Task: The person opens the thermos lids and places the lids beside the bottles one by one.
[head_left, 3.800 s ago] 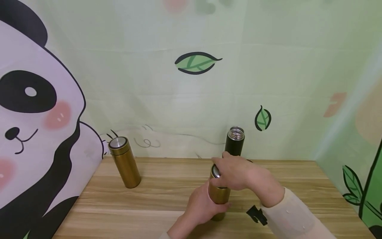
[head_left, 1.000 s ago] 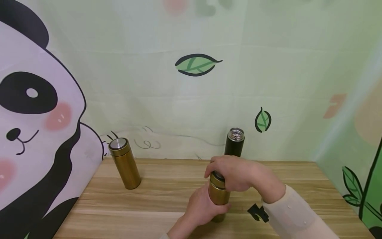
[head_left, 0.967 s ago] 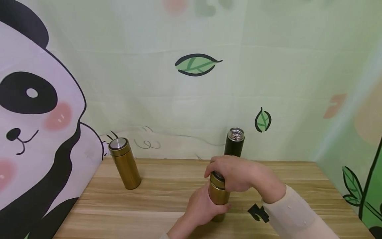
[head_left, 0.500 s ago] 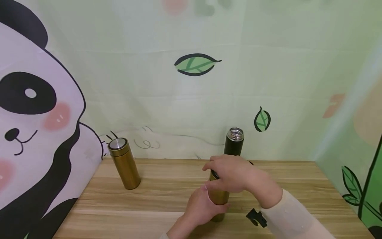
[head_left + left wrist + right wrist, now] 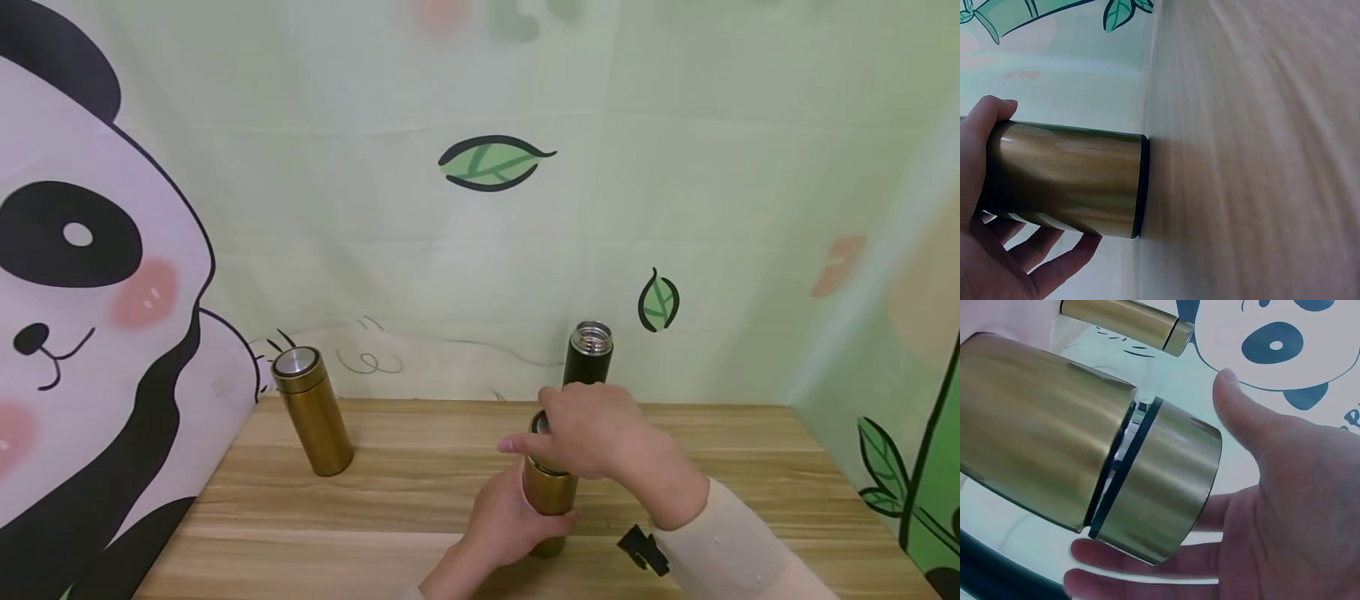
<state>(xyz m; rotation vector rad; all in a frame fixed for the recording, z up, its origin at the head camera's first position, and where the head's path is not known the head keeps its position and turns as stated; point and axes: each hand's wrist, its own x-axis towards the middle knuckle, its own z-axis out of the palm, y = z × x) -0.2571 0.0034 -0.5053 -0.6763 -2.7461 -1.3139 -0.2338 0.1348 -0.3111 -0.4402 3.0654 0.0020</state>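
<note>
Staged tabletop set, wider room undetermined: a wood-grain table point(image 5: 420, 483) meets a creased cloth backdrop point(image 5: 337, 183) printed with a cartoon panda point(image 5: 105, 342) and green leaves point(image 5: 491, 163).

- Head view, quick: bright or dim?
- Reads fairly bright, softly lit. Shows a pale diagonal streak at right on the backdrop point(image 5: 450, 267), sheen on the far-left bottle point(image 5: 317, 421).
- Left wrist?
- Looks dimmer. Blurs the tabletop point(image 5: 1260, 156) badly; darkens the held bottle point(image 5: 1072, 178) toward the left hand point(image 5: 991, 262).
- Right wrist?
- Washes out the backdrop; catches soft highlights on the cap point(image 5: 1160, 484). Can't tell where light comes from.
</note>
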